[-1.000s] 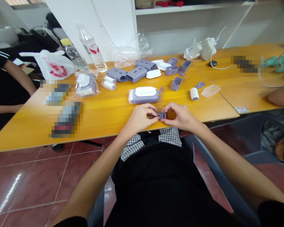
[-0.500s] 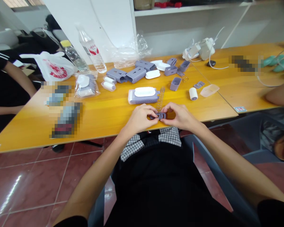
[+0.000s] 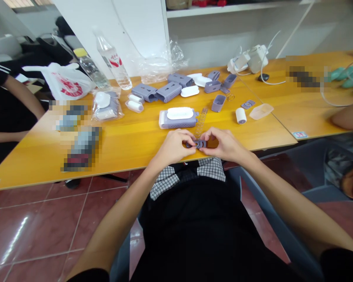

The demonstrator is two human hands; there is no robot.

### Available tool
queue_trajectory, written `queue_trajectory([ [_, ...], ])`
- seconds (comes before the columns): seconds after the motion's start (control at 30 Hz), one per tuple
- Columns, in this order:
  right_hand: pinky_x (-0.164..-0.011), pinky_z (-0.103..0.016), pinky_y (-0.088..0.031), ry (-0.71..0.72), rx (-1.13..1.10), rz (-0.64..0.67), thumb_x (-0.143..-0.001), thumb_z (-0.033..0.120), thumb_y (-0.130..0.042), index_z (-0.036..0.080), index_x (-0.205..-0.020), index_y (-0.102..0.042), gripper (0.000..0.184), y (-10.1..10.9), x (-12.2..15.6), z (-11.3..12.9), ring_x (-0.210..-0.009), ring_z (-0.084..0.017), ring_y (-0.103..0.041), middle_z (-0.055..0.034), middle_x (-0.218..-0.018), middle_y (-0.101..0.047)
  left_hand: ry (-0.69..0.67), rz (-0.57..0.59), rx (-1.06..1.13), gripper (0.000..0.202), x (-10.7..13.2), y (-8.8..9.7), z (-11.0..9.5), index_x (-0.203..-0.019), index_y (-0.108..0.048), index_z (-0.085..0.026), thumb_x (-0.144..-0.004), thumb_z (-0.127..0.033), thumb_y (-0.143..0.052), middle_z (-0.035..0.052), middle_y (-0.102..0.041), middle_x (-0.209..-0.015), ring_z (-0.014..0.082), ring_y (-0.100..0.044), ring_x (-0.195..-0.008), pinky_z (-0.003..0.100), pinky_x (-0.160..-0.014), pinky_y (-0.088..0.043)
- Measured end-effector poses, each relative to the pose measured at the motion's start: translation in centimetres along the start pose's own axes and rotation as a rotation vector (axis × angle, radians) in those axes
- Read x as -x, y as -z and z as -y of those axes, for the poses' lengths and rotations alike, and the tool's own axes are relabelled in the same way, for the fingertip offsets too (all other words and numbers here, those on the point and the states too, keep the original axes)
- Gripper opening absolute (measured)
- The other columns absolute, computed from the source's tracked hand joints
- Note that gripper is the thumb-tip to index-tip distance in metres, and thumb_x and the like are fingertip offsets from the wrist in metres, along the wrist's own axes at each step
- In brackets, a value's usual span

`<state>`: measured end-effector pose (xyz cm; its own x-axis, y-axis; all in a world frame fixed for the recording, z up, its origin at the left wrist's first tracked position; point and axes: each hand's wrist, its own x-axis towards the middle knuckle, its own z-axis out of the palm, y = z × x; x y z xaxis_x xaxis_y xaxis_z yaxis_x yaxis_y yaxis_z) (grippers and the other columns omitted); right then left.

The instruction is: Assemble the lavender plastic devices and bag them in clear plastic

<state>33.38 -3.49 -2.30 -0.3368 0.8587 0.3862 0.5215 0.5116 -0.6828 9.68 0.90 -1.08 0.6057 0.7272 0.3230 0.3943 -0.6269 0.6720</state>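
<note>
Close to the table's front edge, my left hand [image 3: 176, 147] and my right hand [image 3: 222, 147] pinch a small purple-grey plastic plate [image 3: 199, 144] from its two sides. A thin metal coil spring [image 3: 200, 122] rises from the plate and leans up and to the right; whether it is fixed to the plate I cannot tell. Just beyond my hands lies a purple-grey case with a white bristled brush top [image 3: 179, 117]. To the right are a white roller [image 3: 240, 116], a similar flat plate [image 3: 248, 104] and a translucent cover [image 3: 261, 111].
Purple-grey housings [image 3: 169, 92], white oval pieces [image 3: 190, 91] and small purple-grey cups [image 3: 218, 103] lie farther back. A bagged set [image 3: 106, 106], a water bottle [image 3: 114, 60] and a white plastic bag [image 3: 66, 84] stand left. Other people's arms [image 3: 23, 96] rest at both sides.
Both hands keep their pinch on the small plate, with barely visible finger movement. The spring's top has shifted slightly to the right.
</note>
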Motion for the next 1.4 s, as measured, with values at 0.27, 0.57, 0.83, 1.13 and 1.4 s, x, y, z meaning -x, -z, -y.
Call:
queue_trajectory([
  [0.27,-0.073,-0.037,-0.061,-0.001,0.008,-0.023,-0.085,0.034,-0.084,0.027,-0.108,-0.065,0.031,0.2,-0.1,0.3,-0.078,-0.020,-0.072,-0.0031,-0.099,-0.081,-0.024,-0.001,-0.044,0.007,0.3,0.0,0.1,-0.081,-0.084,-0.024,-0.083,-0.017,-0.083,0.0051,-0.084,-0.109,0.0234,-0.076,-0.101,0.046,-0.100,-0.059],
  [0.57,-0.071,-0.038,-0.060,-0.034,0.030,-0.047,-0.085,0.039,-0.084,0.028,-0.103,-0.062,0.031,0.0,0.1,0.2,-0.075,-0.020,-0.070,-0.0026,-0.098,-0.082,-0.049,0.003,-0.138,0.006,0.1,-0.1,-0.6,-0.080,-0.082,-0.022,-0.086,-0.021,-0.082,0.0052,-0.084,-0.106,0.0247,-0.075,-0.100,0.045,-0.098,-0.059],
  [0.83,-0.074,-0.039,-0.059,-0.016,0.005,-0.025,-0.083,0.035,-0.084,0.028,-0.090,-0.051,0.035,0.0,-0.1,0.2,-0.082,-0.023,-0.074,-0.0032,-0.098,-0.082,-0.049,0.009,-0.120,0.008,0.0,-0.2,-0.7,-0.078,-0.081,-0.021,-0.084,-0.017,-0.080,0.0051,-0.083,-0.099,0.0241,-0.076,-0.097,0.043,-0.095,-0.058],
  [1.13,-0.077,-0.042,-0.058,-0.008,-0.025,-0.017,-0.081,0.030,-0.081,0.029,-0.085,-0.045,0.037,0.0,-0.1,0.1,-0.088,-0.026,-0.077,-0.0038,-0.098,-0.081,0.090,-0.057,-0.098,0.015,-0.1,-1.1,-1.4,-0.067,-0.074,-0.020,-0.078,-0.014,-0.081,0.0052,-0.081,-0.093,0.0232,-0.074,-0.089,0.043,-0.088,-0.059],
  [1.4,-0.082,-0.043,-0.059,0.107,0.010,-0.061,-0.083,0.026,-0.079,0.028,-0.081,-0.046,0.034,-0.1,0.1,0.2,-0.095,-0.026,-0.077,-0.0036,-0.099,-0.079,0.155,-0.078,0.002,0.014,-0.2,-1.2,-1.8,-0.067,-0.074,-0.019,-0.076,-0.011,-0.080,0.0051,-0.077,-0.093,0.0196,-0.072,-0.082,0.038,-0.079,-0.059],
])
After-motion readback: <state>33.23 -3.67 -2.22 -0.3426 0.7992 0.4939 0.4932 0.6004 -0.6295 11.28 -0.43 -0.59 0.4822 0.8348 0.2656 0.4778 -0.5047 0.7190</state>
